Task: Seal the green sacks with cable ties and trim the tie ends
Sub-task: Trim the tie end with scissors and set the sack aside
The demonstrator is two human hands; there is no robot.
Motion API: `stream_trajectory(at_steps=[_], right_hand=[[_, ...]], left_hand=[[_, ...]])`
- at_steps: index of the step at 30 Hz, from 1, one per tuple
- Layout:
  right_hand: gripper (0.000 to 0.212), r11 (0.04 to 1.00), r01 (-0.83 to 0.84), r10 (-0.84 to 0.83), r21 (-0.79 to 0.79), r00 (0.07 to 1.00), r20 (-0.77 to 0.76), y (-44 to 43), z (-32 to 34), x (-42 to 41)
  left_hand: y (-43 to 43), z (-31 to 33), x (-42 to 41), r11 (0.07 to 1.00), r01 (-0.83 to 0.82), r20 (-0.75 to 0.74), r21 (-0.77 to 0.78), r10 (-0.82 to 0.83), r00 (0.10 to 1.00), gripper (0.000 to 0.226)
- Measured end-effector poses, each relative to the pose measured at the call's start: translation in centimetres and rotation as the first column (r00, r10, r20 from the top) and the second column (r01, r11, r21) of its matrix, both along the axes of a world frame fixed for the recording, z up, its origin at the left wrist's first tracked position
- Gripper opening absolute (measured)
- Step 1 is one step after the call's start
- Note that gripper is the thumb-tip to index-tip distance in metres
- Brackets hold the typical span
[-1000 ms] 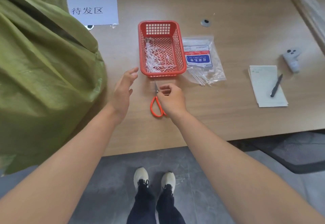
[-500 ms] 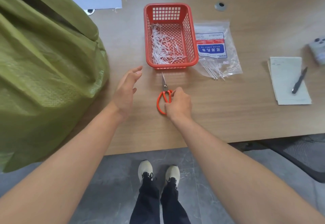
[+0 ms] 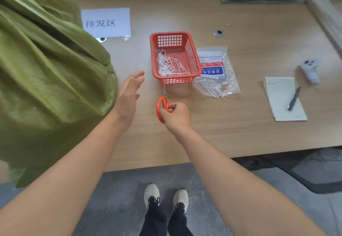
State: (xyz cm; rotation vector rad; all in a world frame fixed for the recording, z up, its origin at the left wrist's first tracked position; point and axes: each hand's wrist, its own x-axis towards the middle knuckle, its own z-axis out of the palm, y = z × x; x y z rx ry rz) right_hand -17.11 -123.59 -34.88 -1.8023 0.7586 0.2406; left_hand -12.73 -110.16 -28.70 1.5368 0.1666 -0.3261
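Right hand (image 3: 175,114) is curled tight round the orange handles of the scissors (image 3: 164,95), thumb and fingers wrapped on the loops, a firm hold. The blades are together and point straight away from me, tips almost at the near wall of the red basket (image 3: 176,81). I can't tell whether the scissors rest on the table (image 3: 231,133) or are just off it.

Left hand (image 3: 129,96) holds nothing. The fingers are loose and spread, palm turned right, hovering between the basket and the green sack (image 3: 46,78).

Here's what matters: the sack fills the whole left of the scene, well left of my scissor hand, and the empty left hand is the one just beside it. The scissors run near-to-far, so I reckon the blades must swing left to reach the sack's gathered top. I can't see a tie on that sack from here.

White offcuts (image 3: 170,67) lie in the basket, and the packet of cable ties (image 3: 218,80) sits just right of it.
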Motion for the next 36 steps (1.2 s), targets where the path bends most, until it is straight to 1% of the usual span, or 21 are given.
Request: stream_trajectory(at_steps=[1,3,5,7,9,11,13,16,19,24,26,28,30,32,34,36], right_hand=[[0.023,1.0,0.011,-0.011,0.023,1.0,-0.003,0.0,0.7,0.0],[0.019,0.998,0.022,-0.02,0.055,0.999,-0.038,0.1,2.1,0.1],[0.021,0.991,0.029,-0.014,0.132,0.993,-0.117,0.1,3.2,0.0],[0.024,0.981,0.003,0.031,0.192,0.985,-0.172,0.0,4.2,-0.2],[0.024,0.973,-0.016,0.062,0.231,0.979,-0.194,-0.1,4.9,-0.6],[0.021,0.973,-0.04,0.082,0.226,0.981,-0.178,0.1,5.9,-0.8],[0.022,0.975,-0.089,0.119,0.205,0.984,-0.136,0.3,6.9,-0.9],[0.019,0.964,-0.121,0.132,0.236,0.991,-0.03,0.8,9.4,-0.8],[0.027,0.961,-0.136,0.116,0.24,0.988,0.098,1.6,12.2,-0.2],[0.027,0.956,-0.209,0.148,0.206,0.949,0.278,3.2,16.2,0.8],[0.031,0.951,-0.238,0.164,0.197,0.929,0.332,3.8,17.7,1.0],[0.041,0.953,-0.259,0.189,0.156,0.913,0.361,4.7,19.2,1.1],[0.046,0.942,-0.283,0.201,0.179,0.905,0.374,5.8,20.4,1.3],[0.04,0.923,-0.3,0.186,0.243,0.897,0.401,6.7,21.5,1.4],[0.034,0.913,-0.318,0.191,0.255,0.887,0.421,7.4,22.4,1.7],[0.032,0.907,-0.342,0.208,0.248,0.872,0.443,8.1,23.3,2.0]], left_hand=[[0.0,0.7,-0.1,1.0,-0.002,0.01,0.0,0.002,1.0,0.064],[0.1,2.2,-0.2,1.0,-0.01,0.031,0.001,0.01,0.999,0.065],[0.4,3.5,-0.4,1.0,-0.028,0.051,0.007,0.028,0.998,0.065],[0.6,4.7,-0.7,0.999,-0.045,0.071,0.012,0.044,0.997,0.059],[0.8,6.0,-0.8,0.998,-0.057,0.091,0.014,0.056,0.994,0.054],[1.1,7.3,-0.9,0.998,-0.065,0.112,0.013,0.063,0.992,0.052],[1.4,8.5,-1.1,0.997,-0.075,0.13,0.004,0.073,0.989,0.049],[1.9,10.5,-1.5,0.995,-0.101,0.159,-0.01,0.102,0.982,0.044],[2.4,12.5,-1.8,0.992,-0.128,0.205,-0.013,0.128,0.97,0.041],[4.0,16.0,-2.3,0.982,-0.186,0.271,-0.005,0.181,0.945,0.038],[4.8,17.5,-2.6,0.98,-0.2,0.303,0.005,0.189,0.934,0.039],[5.6,18.8,-3.1,0.976,-0.218,0.33,0.009,0.203,0.922,0.041],[6.4,20.1,-3.6,0.972,-0.234,0.352,0.008,0.216,0.911,0.041],[7.4,21.1,-4.0,0.969,-0.247,0.367,0.007,0.228,0.902,0.039],[8.3,22.1,-4.4,0.965,-0.262,0.375,0.006,0.241,0.895,0.036],[9.2,23.0,-4.7,0.958,-0.287,0.375,-0.003,0.267,0.888,0.038]])
